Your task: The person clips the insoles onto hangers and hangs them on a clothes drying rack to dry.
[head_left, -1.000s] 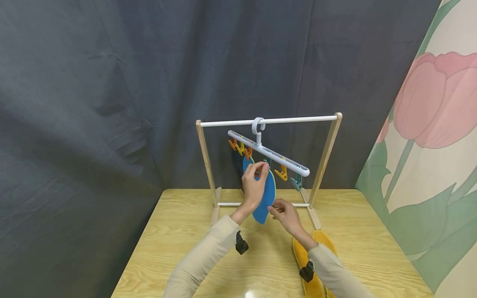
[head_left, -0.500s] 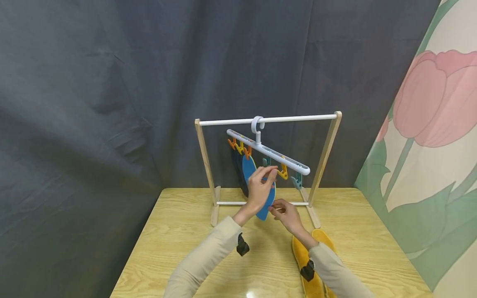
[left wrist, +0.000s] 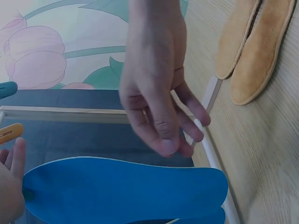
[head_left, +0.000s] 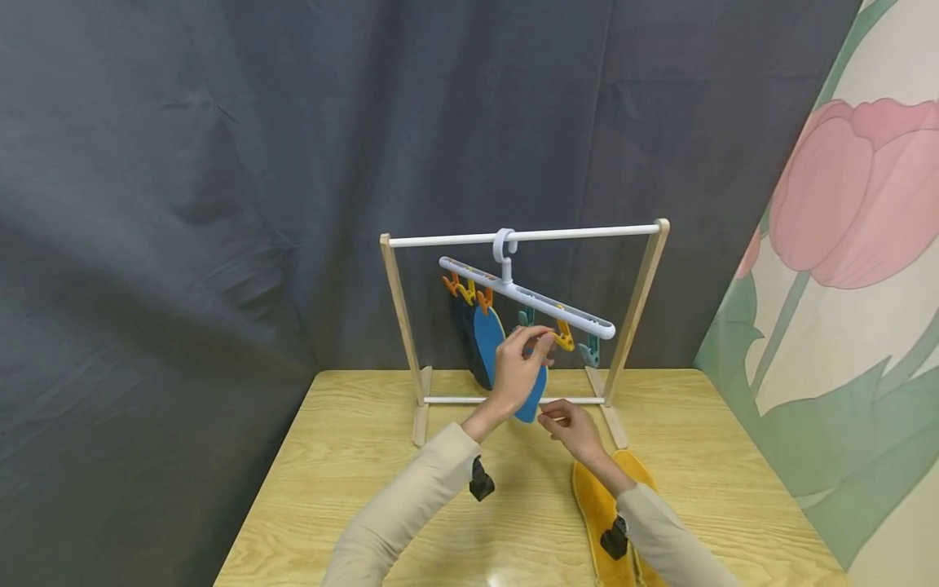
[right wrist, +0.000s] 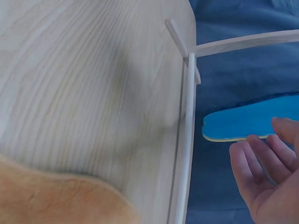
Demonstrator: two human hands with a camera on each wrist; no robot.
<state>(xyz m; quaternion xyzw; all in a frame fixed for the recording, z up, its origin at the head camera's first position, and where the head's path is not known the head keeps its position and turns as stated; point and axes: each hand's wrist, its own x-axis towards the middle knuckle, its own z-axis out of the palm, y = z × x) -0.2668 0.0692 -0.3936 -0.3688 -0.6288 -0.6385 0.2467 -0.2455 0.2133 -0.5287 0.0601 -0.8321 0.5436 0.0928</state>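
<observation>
A blue insole (head_left: 533, 399) with a pale edge hangs from a teal clip (left wrist: 28, 194) on the grey clip hanger (head_left: 565, 311). My left hand (head_left: 517, 371) is at a yellow clothespin (head_left: 564, 337) farther along the hanger, index finger and thumb pinching its handle. It hides part of the insole in the head view. Just right of the insole's lower end is my right hand (head_left: 575, 430), fingers loosely bent and holding nothing. A second blue insole (head_left: 487, 330) hangs farther left from an orange clip (head_left: 484, 300).
The hanger hooks over the white bar of a wooden rack (head_left: 637, 302) and slants across it. At its far end hangs something dark (head_left: 464, 338). Past the yellow clothespin is another teal clip (head_left: 590, 350). Two orange fuzzy insoles (head_left: 597, 509) lie on the table (head_left: 352, 489) beneath my right forearm.
My left hand has moved right, from the top of the blue insole to the yellow clothespin. The right hand has let go of the insole's edge. The hanger has swung slightly.
</observation>
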